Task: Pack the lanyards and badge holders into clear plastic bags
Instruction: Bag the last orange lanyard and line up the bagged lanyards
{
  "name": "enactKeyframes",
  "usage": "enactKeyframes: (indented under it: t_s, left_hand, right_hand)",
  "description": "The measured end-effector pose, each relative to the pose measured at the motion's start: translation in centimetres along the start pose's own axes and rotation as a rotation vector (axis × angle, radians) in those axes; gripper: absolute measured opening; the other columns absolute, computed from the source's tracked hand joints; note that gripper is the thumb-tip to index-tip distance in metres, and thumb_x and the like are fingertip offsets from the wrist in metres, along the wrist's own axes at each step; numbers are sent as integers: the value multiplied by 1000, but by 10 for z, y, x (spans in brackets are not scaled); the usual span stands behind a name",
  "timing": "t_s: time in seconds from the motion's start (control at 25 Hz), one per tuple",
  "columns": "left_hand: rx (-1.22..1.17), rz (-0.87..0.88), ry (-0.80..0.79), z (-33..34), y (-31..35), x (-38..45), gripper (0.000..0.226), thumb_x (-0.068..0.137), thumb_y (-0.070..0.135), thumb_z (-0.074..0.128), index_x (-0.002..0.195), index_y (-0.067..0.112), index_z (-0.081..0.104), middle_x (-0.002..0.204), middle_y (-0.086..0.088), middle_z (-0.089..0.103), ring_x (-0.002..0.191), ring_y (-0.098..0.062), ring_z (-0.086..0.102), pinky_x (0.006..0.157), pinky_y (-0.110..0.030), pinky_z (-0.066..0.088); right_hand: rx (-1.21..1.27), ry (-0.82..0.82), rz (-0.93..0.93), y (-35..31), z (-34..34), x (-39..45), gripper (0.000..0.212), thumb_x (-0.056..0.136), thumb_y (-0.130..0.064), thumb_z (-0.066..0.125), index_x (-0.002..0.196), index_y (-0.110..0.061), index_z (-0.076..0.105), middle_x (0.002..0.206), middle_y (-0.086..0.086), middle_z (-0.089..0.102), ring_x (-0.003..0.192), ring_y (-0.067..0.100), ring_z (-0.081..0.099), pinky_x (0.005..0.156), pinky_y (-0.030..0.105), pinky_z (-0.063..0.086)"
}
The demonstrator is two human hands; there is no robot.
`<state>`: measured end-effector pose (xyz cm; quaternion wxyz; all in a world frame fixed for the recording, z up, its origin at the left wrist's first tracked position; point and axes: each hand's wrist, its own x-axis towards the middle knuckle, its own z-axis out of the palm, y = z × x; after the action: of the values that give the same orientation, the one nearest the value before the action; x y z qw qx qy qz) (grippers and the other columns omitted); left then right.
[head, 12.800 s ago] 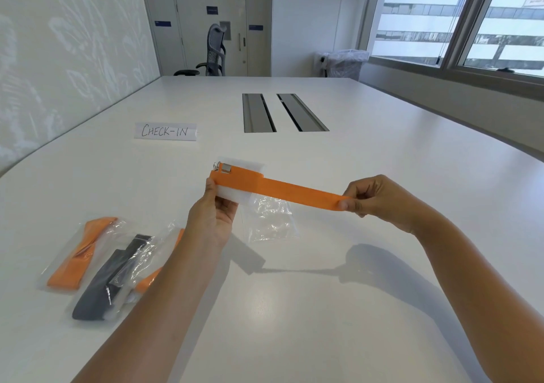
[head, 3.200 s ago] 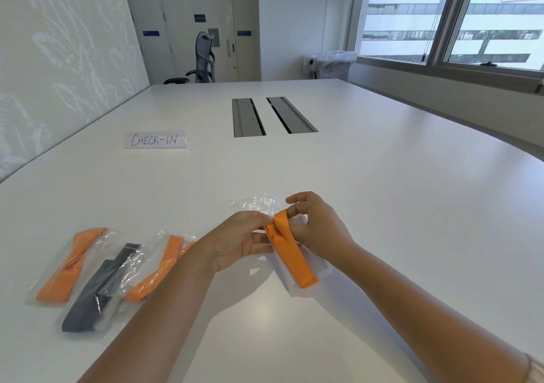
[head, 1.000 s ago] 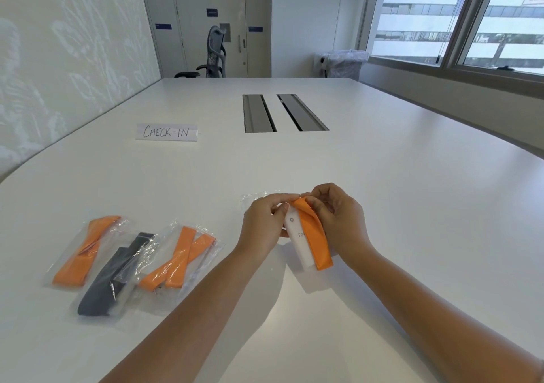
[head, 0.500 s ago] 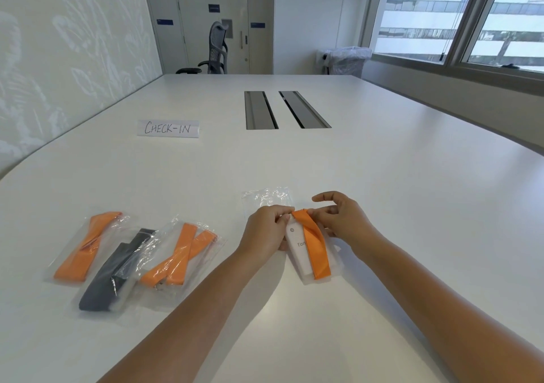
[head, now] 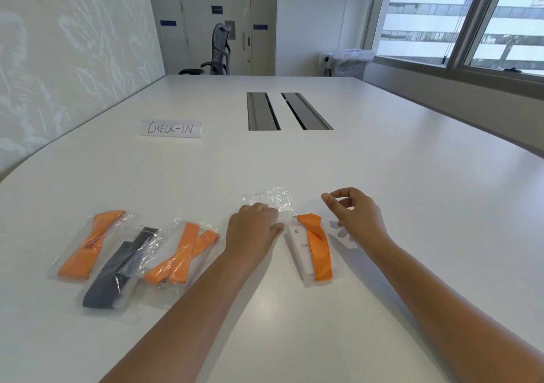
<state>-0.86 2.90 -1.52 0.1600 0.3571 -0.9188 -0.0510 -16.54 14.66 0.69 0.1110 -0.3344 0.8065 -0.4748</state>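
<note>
Counter point(head: 382, 176), white and broad, carries everything, with two grey slotted panels point(head: 288, 111) set into it farther off and a paper sign reading CHECK-IN point(head: 171, 128) to their left. Beyond its far end stand a mesh office chair point(head: 219, 50) and a bin lined with clear plastic point(head: 348, 63).

Near the left front edge lie three filled clear bags side by side, overlapping: one with an orange lanyard point(head: 89, 246), one with a dark lanyard point(head: 117, 274), one with two orange strips point(head: 184, 253).

The left hand point(head: 254, 229) lies knuckles-up on the counter, fingers curled under against the edge of an empty clear bag point(head: 270, 200); whether it pinches the plastic cannot be told. Its thumb tip touches the white badge holder point(head: 298, 247), which lies flat just beside it on the right with a folded orange lanyard point(head: 319, 250) across it.

The right hand point(head: 354, 212) hovers just right of the bundle, fingers loosely curled, holding nothing.
</note>
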Motion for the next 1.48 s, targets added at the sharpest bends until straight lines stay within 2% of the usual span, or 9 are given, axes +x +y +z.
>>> enactKeyframes:
  t_s: [0.28,0.44,0.52,0.72,0.84,0.96,1.08,1.2,1.48]
  left_hand:
    - [90,-16,-205,2,-4,4,62,84,65,39,128,22,43,148,-1,34,134,-23,31,101,-40,31]
    - [93,9,71,-6,-7,0,21,93,29,42,94,16,58,105,-4,66,93,-25,59,73,-29,36]
    - [-12,-44,193,-12,-7,-2,21,93,21,42,87,12,60,88,-8,67,78,-29,59,67,-30,37]
    - [-109,33,695,-25,2,-5,12,88,15,60,87,7,68,75,-7,72,65,-23,67,99,-44,41]
    - [-131,124,751,-25,8,-7,17,82,14,68,97,7,69,81,-7,74,70,-23,69,92,-45,46]
    - [-214,267,739,-24,16,-10,31,78,9,71,107,3,65,81,-10,72,69,-25,68,74,-36,55]
    - [-220,397,744,-24,19,-11,34,78,9,70,111,3,63,79,-6,71,68,-20,66,66,-26,54]
    - [-166,479,750,-24,20,-10,33,80,11,67,112,6,63,75,-3,68,67,-20,64,70,-28,53]
    - [-107,338,760,-21,24,-11,27,79,26,70,100,10,69,81,-2,73,68,-20,68,75,-33,53]
  right_hand:
    - [15,55,-98,3,2,1,13,90,-38,56,98,-28,58,92,-9,63,56,3,64,45,10,39]
    - [35,69,-116,1,1,-1,7,92,-30,54,97,-27,58,93,-8,64,64,5,64,52,14,38]
    - [48,79,-121,-1,1,-2,7,92,-28,54,97,-26,59,92,-9,64,66,8,64,52,14,38]
    - [-48,135,-397,-14,0,-15,10,88,-32,60,97,-29,61,88,-18,61,76,3,60,73,19,43]
    - [-212,119,-594,-21,7,-27,26,83,-45,62,105,-30,59,92,-21,60,82,-1,57,103,31,26]
    - [-256,36,-624,-24,12,-33,42,81,-53,59,118,-35,50,97,-26,56,89,-3,55,111,33,11]
    - [-106,12,-586,-26,14,-35,38,81,-48,62,116,-40,49,94,-26,61,90,-7,57,110,30,19]
    - [196,22,-456,-28,16,-34,19,84,-33,64,101,-38,56,87,-23,67,86,-5,61,83,12,44]
    - [308,83,-411,-31,17,-31,18,84,-20,67,89,-36,61,79,-21,67,80,0,63,73,4,42]
